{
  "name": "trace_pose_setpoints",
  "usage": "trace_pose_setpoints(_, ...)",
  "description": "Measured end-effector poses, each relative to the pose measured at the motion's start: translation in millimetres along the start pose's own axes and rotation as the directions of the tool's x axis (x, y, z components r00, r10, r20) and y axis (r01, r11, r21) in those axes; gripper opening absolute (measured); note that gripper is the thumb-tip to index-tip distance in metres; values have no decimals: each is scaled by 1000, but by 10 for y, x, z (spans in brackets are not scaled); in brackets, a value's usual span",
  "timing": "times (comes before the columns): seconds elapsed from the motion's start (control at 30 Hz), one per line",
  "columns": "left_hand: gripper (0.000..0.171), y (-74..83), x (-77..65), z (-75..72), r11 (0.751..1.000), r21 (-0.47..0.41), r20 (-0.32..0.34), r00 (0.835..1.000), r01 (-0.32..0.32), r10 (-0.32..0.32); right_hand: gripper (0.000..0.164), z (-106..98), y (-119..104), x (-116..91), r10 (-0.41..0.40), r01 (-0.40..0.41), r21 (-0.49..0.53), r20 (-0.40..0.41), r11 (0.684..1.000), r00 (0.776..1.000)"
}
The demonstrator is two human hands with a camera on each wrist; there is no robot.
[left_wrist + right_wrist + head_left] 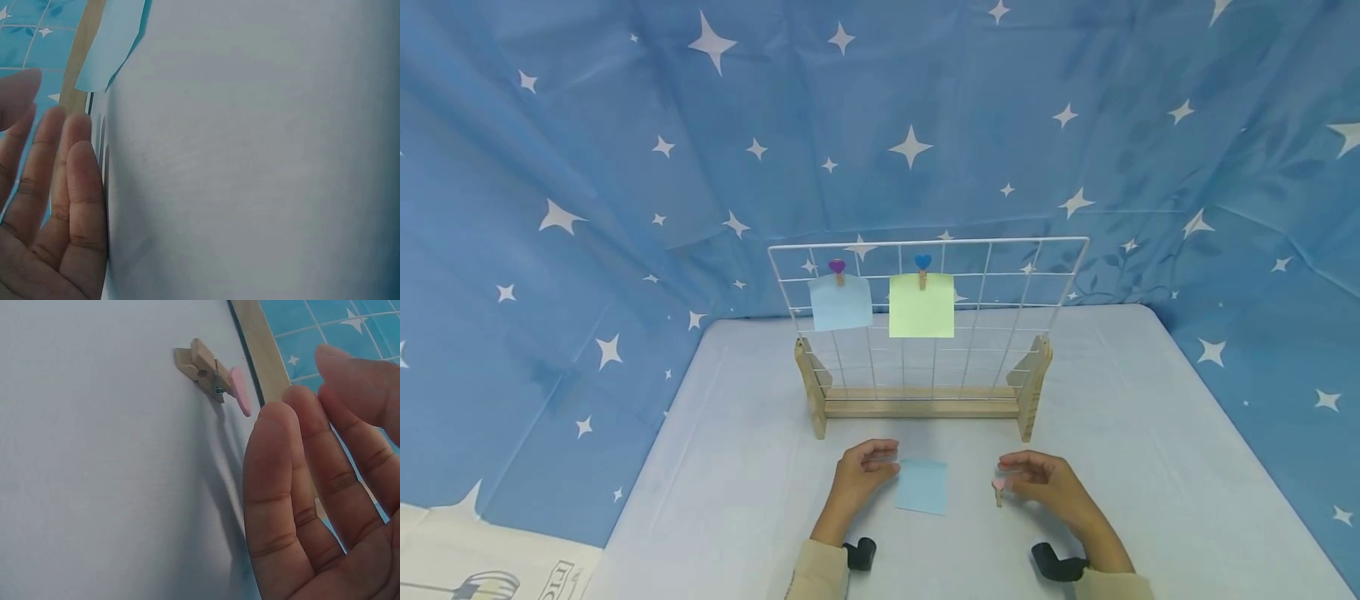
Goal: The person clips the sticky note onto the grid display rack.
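Note:
A light blue paper square lies on the white table between the hands. Just left of it rests my left hand, fingers loosely bent and holding nothing; the left wrist view shows the same paper beyond the fingertips. My right hand is beside a small wooden clothespin with a pink top. In the right wrist view that clothespin lies apart from the relaxed fingers. Whether the left fingers touch the paper's edge, I cannot tell.
Behind the hands stands a white wire grid on a wooden base. A purple-heart clothespin holds a blue paper on it, and a blue-heart clothespin holds a green paper. A starry blue cloth hangs behind.

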State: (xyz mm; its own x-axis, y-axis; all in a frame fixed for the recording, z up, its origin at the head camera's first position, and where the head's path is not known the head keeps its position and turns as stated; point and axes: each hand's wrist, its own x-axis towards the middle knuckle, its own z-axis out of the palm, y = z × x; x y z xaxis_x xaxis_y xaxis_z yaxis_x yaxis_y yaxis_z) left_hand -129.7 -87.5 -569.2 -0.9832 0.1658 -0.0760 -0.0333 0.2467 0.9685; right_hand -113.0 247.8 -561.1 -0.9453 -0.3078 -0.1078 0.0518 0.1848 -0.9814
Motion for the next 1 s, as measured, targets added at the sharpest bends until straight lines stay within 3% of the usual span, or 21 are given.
trace_pose_setpoints(0.27, 28, 13, 41, 62, 983, 161, -5, 996, 86, -86, 38, 24, 41, -1, 60, -60, -61, 1, 996, 998)
trace_pose_setpoints(0.57, 20, 98, 52, 98, 963, 249, -40, 995, 102, -95, 31, 128, 62, 9, 14, -25, -231, -50, 973, 999)
trace_pose_setpoints(0.73, 15, 114, 65, 133, 943, 314, -66, 994, 108, -92, 27, 157, 67, 35, 22, -52, -311, -97, 949, 995)
trace_pose_setpoints(0.87, 9, 123, 70, 157, 929, 354, -86, 992, 113, -88, 26, 159, 63, 41, 37, -67, -317, -99, 946, 994)
trace_pose_setpoints(1.0, 7, 133, 71, 160, 922, 371, -83, 993, 111, -86, 28, 130, 60, 26, 18, -31, -263, -51, 964, 999)
